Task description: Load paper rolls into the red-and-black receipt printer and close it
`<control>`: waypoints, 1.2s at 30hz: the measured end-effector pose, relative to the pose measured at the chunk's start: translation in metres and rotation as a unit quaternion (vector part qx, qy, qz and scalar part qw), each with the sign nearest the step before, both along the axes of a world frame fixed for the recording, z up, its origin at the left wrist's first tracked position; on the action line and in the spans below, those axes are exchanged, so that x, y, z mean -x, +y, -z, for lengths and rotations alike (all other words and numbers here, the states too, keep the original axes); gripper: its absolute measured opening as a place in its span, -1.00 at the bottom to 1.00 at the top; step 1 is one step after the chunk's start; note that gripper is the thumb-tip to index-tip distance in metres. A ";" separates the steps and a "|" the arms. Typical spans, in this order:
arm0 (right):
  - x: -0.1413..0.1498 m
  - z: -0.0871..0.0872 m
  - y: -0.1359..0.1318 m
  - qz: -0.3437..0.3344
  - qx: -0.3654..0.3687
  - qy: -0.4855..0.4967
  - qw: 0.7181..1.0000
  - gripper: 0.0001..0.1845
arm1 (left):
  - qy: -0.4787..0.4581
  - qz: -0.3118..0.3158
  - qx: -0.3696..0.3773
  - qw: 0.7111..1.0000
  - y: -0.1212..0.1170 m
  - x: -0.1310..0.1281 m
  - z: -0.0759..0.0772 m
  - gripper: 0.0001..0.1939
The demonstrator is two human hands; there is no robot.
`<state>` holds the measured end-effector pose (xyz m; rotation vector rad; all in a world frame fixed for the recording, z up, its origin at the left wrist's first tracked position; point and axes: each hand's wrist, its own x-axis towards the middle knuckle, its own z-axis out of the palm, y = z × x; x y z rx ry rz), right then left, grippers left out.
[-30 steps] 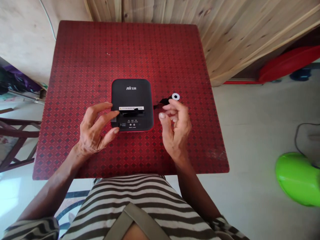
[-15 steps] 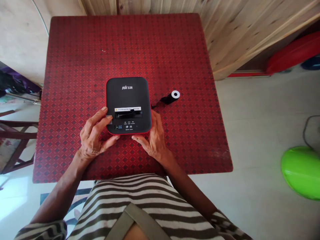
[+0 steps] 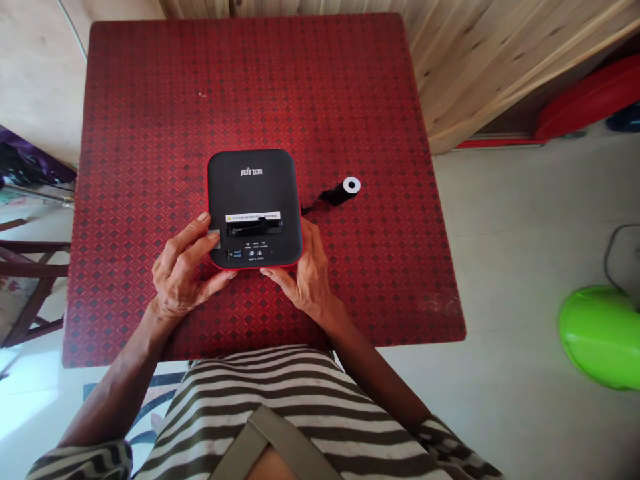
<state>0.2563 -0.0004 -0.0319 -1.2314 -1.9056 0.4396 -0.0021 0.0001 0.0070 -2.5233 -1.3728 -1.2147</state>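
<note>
A black, red-edged box-shaped device (image 3: 253, 193) with white lettering, a warning label and a dark slot sits in front of me on the red patterned table. My left hand (image 3: 183, 267) is at its left side, the thumb near the front edge and fingertips on a small grey tab (image 3: 214, 239) at the left edge. My right hand (image 3: 310, 273) grips the right front corner, its thumb along the front and its other fingers partly hidden behind the side. Crumpled black film shows in the slot. A black film roll (image 3: 343, 192) with a white end lies to the right, its loose strip running to the device.
The red patterned table (image 3: 150, 133) reaches to a wooden plank wall (image 3: 465, 60) at the back right. A dark wooden chair (image 3: 35, 287) stands at the left. On the floor at the right is a bright green rounded object (image 3: 600, 337), with a cable beside it.
The camera view has shifted slightly. Both hands keep nearly the same hold on the device, and the film roll lies where it was.
</note>
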 end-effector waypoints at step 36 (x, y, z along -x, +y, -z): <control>0.018 -0.120 0.068 -0.117 -0.014 -0.260 0.958 -0.79 | -0.036 0.025 0.052 0.998 -0.002 -0.013 0.009 -0.14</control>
